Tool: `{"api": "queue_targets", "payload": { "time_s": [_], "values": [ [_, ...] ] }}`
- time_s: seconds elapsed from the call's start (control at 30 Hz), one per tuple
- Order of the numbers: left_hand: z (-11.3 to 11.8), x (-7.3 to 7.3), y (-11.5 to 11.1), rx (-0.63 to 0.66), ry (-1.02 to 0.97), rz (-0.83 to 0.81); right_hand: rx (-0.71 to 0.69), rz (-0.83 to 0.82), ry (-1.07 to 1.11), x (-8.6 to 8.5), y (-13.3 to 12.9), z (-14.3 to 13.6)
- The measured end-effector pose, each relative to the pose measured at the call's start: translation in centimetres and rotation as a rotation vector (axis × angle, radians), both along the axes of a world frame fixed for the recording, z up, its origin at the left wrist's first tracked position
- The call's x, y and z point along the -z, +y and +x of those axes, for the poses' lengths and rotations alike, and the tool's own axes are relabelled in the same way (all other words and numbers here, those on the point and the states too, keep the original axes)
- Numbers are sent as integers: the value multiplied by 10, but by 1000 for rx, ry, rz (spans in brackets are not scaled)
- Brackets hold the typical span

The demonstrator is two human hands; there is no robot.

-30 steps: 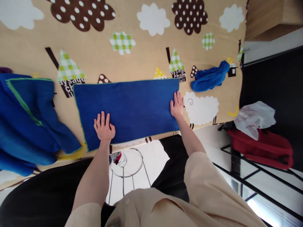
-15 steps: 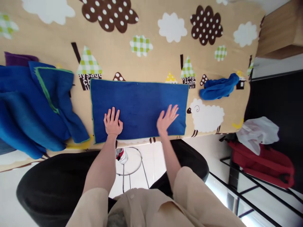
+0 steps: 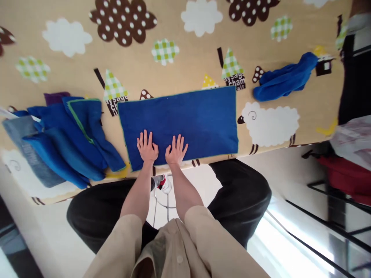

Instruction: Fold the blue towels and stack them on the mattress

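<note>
While your sleeves fill the near edge of the view, your left hand point(image 3: 147, 148) and right hand point(image 3: 176, 150) lie flat, fingers spread, side by side on the near edge of the blue cloth point(image 3: 185, 123), gripping nothing. That cloth lies smoothed out as a rectangle on the patterned tabletop point(image 3: 174, 23), close to its near edge. Left of it sits a heap of blue cloths point(image 3: 66, 139), partly folded. Farther off to the right, a crumpled blue cloth point(image 3: 285, 77) rests beyond a printed sheep point(image 3: 271, 121).
</note>
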State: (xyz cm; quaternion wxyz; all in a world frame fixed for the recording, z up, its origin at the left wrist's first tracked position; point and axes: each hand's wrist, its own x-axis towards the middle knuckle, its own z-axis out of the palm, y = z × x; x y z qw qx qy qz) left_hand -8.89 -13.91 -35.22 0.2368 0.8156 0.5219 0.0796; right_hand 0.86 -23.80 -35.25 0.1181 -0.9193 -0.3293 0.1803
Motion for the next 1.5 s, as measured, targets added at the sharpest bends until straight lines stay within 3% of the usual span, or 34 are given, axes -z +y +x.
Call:
{"api": "queue_targets", "payload": {
  "time_s": [0.1, 0.2, 0.27, 0.47, 0.53, 0.63, 0.87, 1.07, 1.2, 1.37, 1.43, 1.5],
  "values": [
    [-3, -4, 1, 20, -6, 61, 19, 34, 2, 4, 2, -4],
    [8, -8, 19, -53, -44, 140, 26, 69, -3, 10, 3, -7],
    [32, -9, 44, -74, -91, 169, 31, 81, -18, 13, 3, -8],
    [138, 0, 145, 197, -223, 81, 34, 86, -33, 14, 3, -9],
    [159, 6, 163, 238, -215, 67, 34, 87, -25, 14, 3, -9],
    [170, 16, 170, 248, -203, 68, 39, 86, -12, 14, 4, -9],
    [169, 22, 171, 222, -283, 68, 44, 94, -18, 15, 4, -9],
    [156, 21, 200, 220, -360, 61, 40, 101, -27, 15, 4, -9],
    [130, 16, 243, 9, -367, 73, 41, 94, -40, 14, 4, -8],
    [82, -4, 294, -272, -220, 113, 39, 83, -31, 15, 4, -9],
    [64, -12, 299, -343, -208, 131, 37, 78, -26, 16, 4, -9],
    [48, -19, 287, -321, -247, 120, 40, 75, -25, 17, 4, -9]
  ]
}}
